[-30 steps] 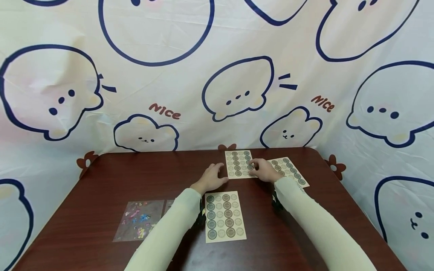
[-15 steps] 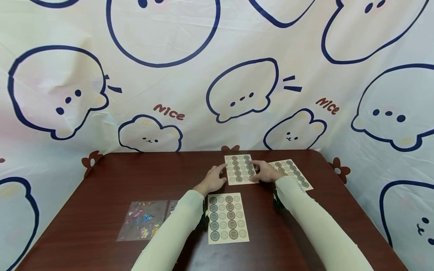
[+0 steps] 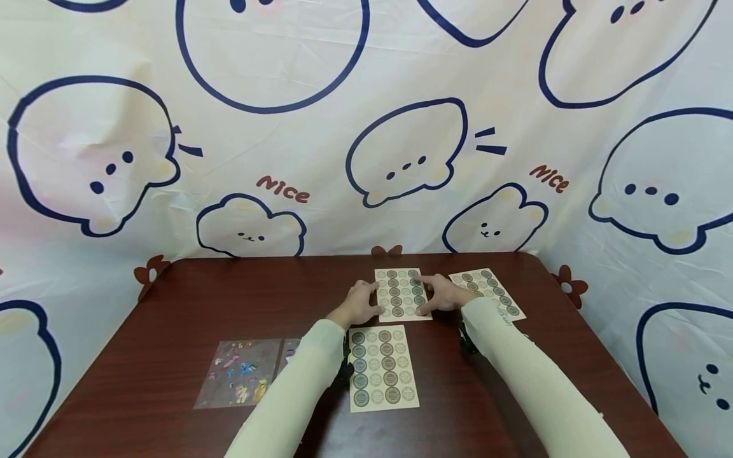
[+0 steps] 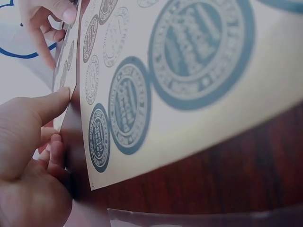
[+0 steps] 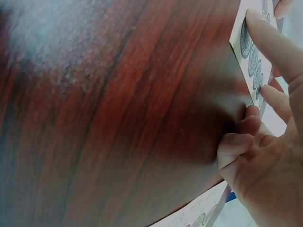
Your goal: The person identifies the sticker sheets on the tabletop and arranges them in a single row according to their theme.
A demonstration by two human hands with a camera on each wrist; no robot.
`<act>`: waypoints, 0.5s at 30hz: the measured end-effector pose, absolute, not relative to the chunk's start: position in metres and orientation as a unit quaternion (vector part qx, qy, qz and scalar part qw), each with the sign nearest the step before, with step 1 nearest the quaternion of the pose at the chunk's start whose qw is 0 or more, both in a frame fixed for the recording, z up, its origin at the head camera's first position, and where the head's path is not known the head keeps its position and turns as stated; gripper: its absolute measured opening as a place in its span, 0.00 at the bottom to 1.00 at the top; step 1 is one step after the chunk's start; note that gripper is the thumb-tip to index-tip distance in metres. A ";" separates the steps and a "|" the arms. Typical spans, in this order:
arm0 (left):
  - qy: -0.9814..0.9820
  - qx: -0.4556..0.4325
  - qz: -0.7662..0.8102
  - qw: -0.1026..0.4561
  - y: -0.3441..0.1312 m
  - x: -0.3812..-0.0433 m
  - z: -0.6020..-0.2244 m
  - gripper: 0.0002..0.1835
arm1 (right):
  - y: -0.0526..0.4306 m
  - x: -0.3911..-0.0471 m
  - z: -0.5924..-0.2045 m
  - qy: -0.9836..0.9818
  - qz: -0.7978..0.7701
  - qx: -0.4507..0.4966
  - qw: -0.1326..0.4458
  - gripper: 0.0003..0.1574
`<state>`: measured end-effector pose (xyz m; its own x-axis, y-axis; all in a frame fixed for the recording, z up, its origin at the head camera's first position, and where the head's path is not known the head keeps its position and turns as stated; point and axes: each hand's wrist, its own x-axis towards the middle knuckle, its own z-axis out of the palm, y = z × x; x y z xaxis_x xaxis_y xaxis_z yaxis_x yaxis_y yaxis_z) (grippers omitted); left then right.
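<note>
A cream sheet of round stickers (image 3: 399,294) lies on the table between the two hands. At its left edge, the left hand (image 3: 359,303) touches it with the thumb and a finger spread apart; in the left wrist view that thumb (image 4: 57,101) lies along the edge. My right hand (image 3: 443,294) presses the sheet's right side with thumb and index finger, while its other fingers bend beneath the palm in the right wrist view. Just nearer stands a second sticker sheet (image 3: 383,369), flat beside the left forearm. A third sticker sheet (image 3: 498,292) lies angled, partly hidden behind the right wrist.
A clear sheet of colourful pony stickers (image 3: 237,372) lies at the left, and another clear piece beside it is mostly covered by the left sleeve. The dark wooden table (image 3: 229,292) ends at a cartoon-printed curtain (image 3: 321,146) at the back and sides.
The far sticker sheet has slid towards me and slightly left, lining up closer to the near sheet. Both hands stay at its sides, and the left fingers now meet its edge.
</note>
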<state>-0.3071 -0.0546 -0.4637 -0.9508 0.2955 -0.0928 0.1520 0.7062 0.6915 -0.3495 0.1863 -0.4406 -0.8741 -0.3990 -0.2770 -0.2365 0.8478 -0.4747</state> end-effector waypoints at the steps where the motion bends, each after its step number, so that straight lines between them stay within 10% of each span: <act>1: 0.920 0.123 0.359 0.101 -0.055 -0.307 -0.464 0.36 | 0.186 -0.349 -0.440 0.943 -0.217 -0.171 0.187 0.57; 15: 0.920 0.134 0.352 0.109 -0.057 -0.303 -0.458 0.36 | 0.187 -0.348 -0.440 0.943 -0.224 -0.166 0.181 0.54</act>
<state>-0.3031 -0.0574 -0.4583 -0.9401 0.3238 -0.1066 0.1698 0.7160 0.6771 -0.3479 0.1869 -0.4400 -0.8790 -0.3946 -0.2677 -0.2325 0.8448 -0.4820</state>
